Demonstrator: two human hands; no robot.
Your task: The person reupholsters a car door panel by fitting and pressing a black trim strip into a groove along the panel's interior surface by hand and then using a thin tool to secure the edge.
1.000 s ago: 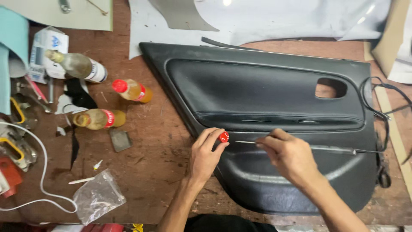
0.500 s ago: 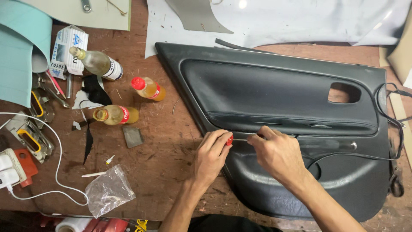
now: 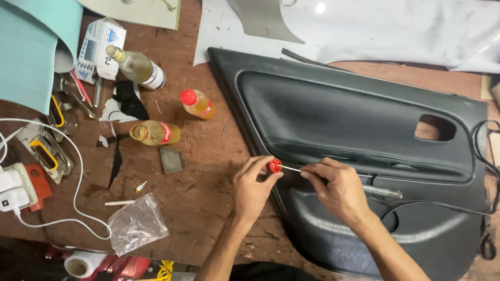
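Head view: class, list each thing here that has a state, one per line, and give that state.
Door panel: flat on table, inner side up.
Red cap: off, in left hand.
Thin rod: pinched by right hand.
Middle bottle: capped.
Near bottle: uncapped, lying.
Far bottle: lying.

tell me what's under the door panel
The door panel lies on the wooden table; white sheet passes under its top edge. Anything else beneath is hidden.
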